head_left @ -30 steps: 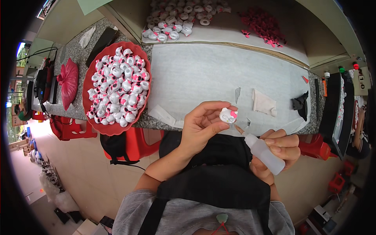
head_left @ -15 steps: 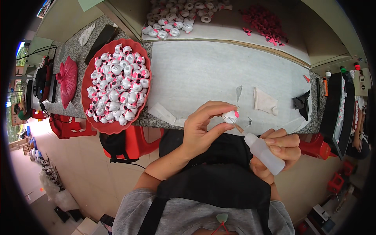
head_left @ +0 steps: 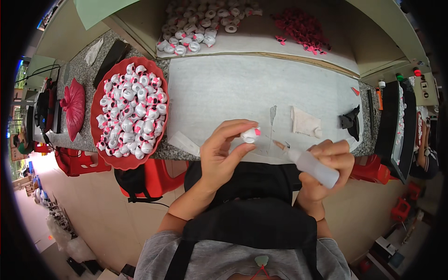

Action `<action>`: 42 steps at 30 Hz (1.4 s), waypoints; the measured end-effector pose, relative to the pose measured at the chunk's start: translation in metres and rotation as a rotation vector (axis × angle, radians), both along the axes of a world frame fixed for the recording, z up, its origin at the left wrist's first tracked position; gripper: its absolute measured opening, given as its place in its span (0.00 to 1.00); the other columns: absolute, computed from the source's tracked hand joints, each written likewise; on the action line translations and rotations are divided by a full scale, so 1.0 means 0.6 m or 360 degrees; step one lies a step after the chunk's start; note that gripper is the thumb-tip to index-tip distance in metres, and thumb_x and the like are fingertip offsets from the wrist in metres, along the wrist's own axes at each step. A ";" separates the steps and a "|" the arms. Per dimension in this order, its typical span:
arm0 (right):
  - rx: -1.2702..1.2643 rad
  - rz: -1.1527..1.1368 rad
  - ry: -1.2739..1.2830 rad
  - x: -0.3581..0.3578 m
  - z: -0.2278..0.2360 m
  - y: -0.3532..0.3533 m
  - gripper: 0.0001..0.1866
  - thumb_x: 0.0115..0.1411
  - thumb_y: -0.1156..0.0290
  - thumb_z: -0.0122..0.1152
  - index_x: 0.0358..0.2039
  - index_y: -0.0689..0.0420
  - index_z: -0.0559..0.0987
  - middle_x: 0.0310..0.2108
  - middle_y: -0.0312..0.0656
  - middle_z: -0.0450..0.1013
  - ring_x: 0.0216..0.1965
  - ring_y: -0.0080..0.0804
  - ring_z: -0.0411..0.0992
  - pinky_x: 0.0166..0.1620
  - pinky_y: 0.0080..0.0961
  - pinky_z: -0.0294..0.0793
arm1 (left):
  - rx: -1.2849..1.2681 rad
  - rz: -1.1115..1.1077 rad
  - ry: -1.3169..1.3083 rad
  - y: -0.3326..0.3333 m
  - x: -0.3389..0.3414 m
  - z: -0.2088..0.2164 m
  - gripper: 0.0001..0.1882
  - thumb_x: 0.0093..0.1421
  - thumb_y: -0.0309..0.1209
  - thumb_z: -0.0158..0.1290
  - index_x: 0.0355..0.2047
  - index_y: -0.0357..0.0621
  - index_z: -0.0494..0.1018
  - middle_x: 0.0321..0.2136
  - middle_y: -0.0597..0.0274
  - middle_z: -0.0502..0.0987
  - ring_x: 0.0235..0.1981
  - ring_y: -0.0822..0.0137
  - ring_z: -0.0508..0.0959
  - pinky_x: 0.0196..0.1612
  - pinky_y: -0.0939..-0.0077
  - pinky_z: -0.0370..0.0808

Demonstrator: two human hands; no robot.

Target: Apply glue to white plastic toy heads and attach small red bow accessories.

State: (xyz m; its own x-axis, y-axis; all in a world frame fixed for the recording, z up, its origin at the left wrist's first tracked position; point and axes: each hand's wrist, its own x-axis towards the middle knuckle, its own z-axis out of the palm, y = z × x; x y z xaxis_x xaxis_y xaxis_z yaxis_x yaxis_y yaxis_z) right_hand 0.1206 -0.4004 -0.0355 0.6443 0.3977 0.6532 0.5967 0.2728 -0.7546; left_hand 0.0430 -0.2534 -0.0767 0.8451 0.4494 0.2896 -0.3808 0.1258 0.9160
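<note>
Between the thumb and forefinger of my left hand [head_left: 223,151] is a small white figurine head [head_left: 250,135] with a pink patch on it. My right hand [head_left: 329,168] is wrapped round a translucent white squeeze bottle [head_left: 317,169]. The bottle's thin brownish nozzle [head_left: 280,145] points up and left toward the figurine head, with a gap between them. Both hands are held above the near edge of the white paper sheet [head_left: 219,88]. To the left, a red scalloped tray [head_left: 96,135] is heaped with similar white heads bearing pink and black parts.
On the shelf behind lie more white pieces [head_left: 191,37] and a pile of small pink parts [head_left: 305,30]. A folded white cloth [head_left: 305,122] and a black scrap [head_left: 350,122] rest on the paper. A pink plastic bag [head_left: 74,109] sits far left. Red stools [head_left: 154,177] stand below the bench.
The bottle's nozzle has come away from the figurine head. My left hand has shifted left with the head, and the bottle has tilted flatter. The whole view has shifted slightly.
</note>
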 end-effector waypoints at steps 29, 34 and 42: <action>-0.0637 0.0343 0.0864 0.094 0.006 0.054 0.03 0.42 0.82 0.54 0.21 0.64 0.70 0.20 0.41 0.68 0.18 0.20 0.63 0.20 0.13 0.61 | -0.0293 0.0004 0.0081 0.020 0.008 -0.004 0.18 0.46 0.16 0.48 0.39 0.34 0.63 0.36 0.52 0.68 0.36 0.68 0.70 0.39 0.78 0.68; -0.0635 0.0552 0.0887 0.047 0.001 0.041 0.06 0.40 0.85 0.56 0.20 0.63 0.70 0.21 0.42 0.68 0.21 0.22 0.65 0.21 0.14 0.64 | 0.0050 -0.0003 0.0217 0.011 0.006 0.006 0.16 0.45 0.16 0.48 0.37 0.34 0.66 0.37 0.53 0.68 0.38 0.67 0.69 0.39 0.79 0.68; -0.0831 0.0552 0.0732 0.043 0.001 0.029 0.06 0.40 0.84 0.56 0.21 0.62 0.71 0.22 0.39 0.69 0.25 0.21 0.67 0.31 0.15 0.65 | 0.0446 -0.0069 0.0274 0.005 0.003 0.020 0.15 0.44 0.16 0.48 0.36 0.35 0.67 0.38 0.53 0.68 0.39 0.66 0.69 0.40 0.78 0.68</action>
State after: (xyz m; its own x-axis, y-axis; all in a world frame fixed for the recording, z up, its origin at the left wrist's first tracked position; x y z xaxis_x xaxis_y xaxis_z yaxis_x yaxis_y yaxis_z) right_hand 0.1462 -0.3830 -0.0351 0.5877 0.8088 0.0229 0.1382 -0.0725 -0.9877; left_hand 0.0447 -0.2505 -0.0648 0.9089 0.3350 0.2483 -0.2173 -0.1276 0.9677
